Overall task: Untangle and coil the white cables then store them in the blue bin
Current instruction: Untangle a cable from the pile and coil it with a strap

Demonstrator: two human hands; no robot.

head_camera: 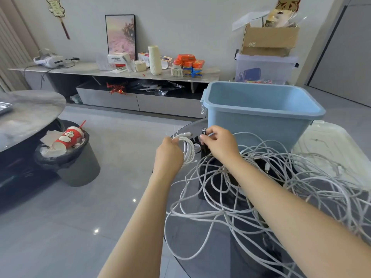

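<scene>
Left hand (169, 152) grips a small coiled white cable (187, 148) at centre frame, fingers curled round the loops, a connector end poking out above toward the right. Right hand (217, 144) just beside it pinches a small black strap (203, 131) between thumb and fingertips, with what looks like a white cable end in the same pinch; hard to tell exactly. Both forearms reach in from the bottom of the frame.

Below and right of the hands, a big tangle of white cables (261, 181) sprawls over a dark round glass table (190, 243), loops crossing each other, some running under the right forearm. A dark object sits under the tangle, not identifiable.

Blue bin (261, 109) stands on the table right behind the hands, upper right of centre, open top, nothing visible inside from this angle. White translucent lid (329, 145) lies flat to the right of the bin, some cable loops touching its edge.

Left of frame: grey trash can (78, 165) with black liner, a red paper cup (68, 139) on top of the rubbish. Far wall: low grey console (112, 85) with boxes and packets. Upper right: clear storage tub (265, 69) with cardboard box (269, 39) stacked on it.
</scene>
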